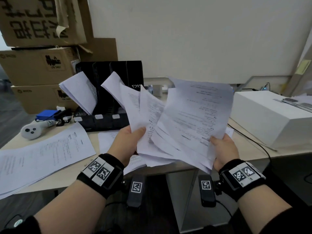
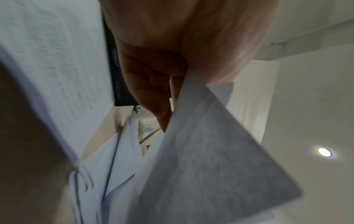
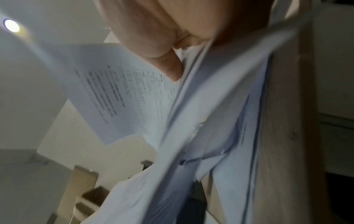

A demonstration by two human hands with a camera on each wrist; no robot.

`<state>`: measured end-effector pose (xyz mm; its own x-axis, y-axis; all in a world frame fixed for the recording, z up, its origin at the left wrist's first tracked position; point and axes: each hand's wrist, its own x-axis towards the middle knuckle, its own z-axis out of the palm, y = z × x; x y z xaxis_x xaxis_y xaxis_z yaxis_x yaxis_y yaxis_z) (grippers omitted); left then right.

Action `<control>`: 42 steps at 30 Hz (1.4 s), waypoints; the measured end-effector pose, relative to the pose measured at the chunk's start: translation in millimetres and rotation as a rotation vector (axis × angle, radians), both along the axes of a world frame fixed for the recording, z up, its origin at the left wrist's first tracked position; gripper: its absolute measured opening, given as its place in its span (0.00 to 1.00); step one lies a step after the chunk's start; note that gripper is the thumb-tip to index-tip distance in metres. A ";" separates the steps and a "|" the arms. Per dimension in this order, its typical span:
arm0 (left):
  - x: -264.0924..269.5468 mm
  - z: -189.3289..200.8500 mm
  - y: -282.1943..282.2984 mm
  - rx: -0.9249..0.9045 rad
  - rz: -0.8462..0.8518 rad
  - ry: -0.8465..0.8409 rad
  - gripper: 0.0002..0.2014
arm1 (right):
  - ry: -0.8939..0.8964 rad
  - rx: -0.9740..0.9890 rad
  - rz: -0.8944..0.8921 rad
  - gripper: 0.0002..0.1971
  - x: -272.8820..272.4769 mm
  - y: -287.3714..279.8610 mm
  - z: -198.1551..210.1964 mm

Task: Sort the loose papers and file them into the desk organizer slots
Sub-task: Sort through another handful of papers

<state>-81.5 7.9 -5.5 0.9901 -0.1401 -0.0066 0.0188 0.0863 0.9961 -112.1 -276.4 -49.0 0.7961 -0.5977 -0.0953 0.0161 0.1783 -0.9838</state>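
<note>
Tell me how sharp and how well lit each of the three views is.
Head view: evenly lit, edges bent by the wide lens, print on the held papers too soft to read. Left wrist view: blurred, left hand in shadow, ceiling lamp glaring. Right wrist view: motion-smeared sheets, right hand dim.

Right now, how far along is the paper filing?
Partly done. Two slots of the black mesh desk organizer already hold white sheets. In hand: left hand and right hand both grip a fanned bundle of printed papers. Left: that bundle, plus the loose printed stack on the desk.
</note>
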 end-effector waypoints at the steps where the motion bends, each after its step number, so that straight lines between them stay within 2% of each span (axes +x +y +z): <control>1: 1.9 5.7 -2.4 0.019 0.013 -0.044 0.09 | -0.001 0.000 -0.050 0.08 -0.3 -9.5 2.8; 5: 11.0 21.0 -5.4 0.018 0.103 -0.177 0.09 | 0.014 0.047 -0.176 0.12 -0.1 -34.7 19.0; 10: 11.8 32.3 -5.9 0.012 0.191 -0.287 0.11 | 0.051 0.069 -0.224 0.20 19.4 -48.3 28.4; 12: 10.9 33.4 -7.1 0.010 0.199 -0.294 0.11 | 0.069 0.127 -0.155 0.23 26.6 -43.0 28.2; 14: 10.4 35.3 -9.5 0.021 0.211 -0.297 0.11 | 0.068 0.209 -0.028 0.20 29.1 -36.6 25.7; 16: 11.0 37.5 -11.2 0.023 0.222 -0.307 0.12 | 0.090 0.196 0.112 0.15 26.3 -29.9 24.5; 18: 12.2 40.3 -18.4 0.030 0.216 -0.321 0.12 | 0.137 -0.024 0.194 0.16 14.0 -31.4 22.3; 21: 13.9 41.3 -31.4 0.031 0.213 -0.315 0.14 | 0.224 -0.728 0.308 0.20 -5.0 -42.6 9.2; 23: 13.9 38.6 -41.0 0.016 0.199 -0.289 0.12 | 0.413 -1.124 0.444 0.25 -15.7 -46.9 -1.9; 24: 13.9 36.2 -45.0 0.012 0.192 -0.276 0.12 | 0.507 -1.248 0.472 0.23 -18.2 -49.0 -7.8; 25: 12.4 34.4 -48.7 0.012 0.181 -0.262 0.13 | 0.554 -1.316 0.457 0.18 -20.5 -51.9 -12.0; 27: 10.3 28.0 -54.2 0.009 0.179 -0.225 0.12 | 0.519 -1.267 0.347 0.08 -24.9 -59.2 -14.7; 33: 12.6 0.4 -50.0 -0.045 0.198 -0.052 0.18 | 0.235 -0.662 -0.024 0.10 -23.9 -78.0 -10.7; 37: 9.7 -10.0 -45.6 -0.037 0.159 0.074 0.18 | 0.036 -0.508 -0.114 0.10 -26.7 -73.0 2.8; 39: 5.3 -13.8 -43.6 -0.043 0.123 0.138 0.16 | -0.054 -0.470 -0.095 0.09 -30.3 -60.7 14.8; 42: -0.3 -19.0 -43.0 -0.040 0.071 0.234 0.13 | -0.169 -0.531 0.124 0.15 -34.8 -33.2 21.5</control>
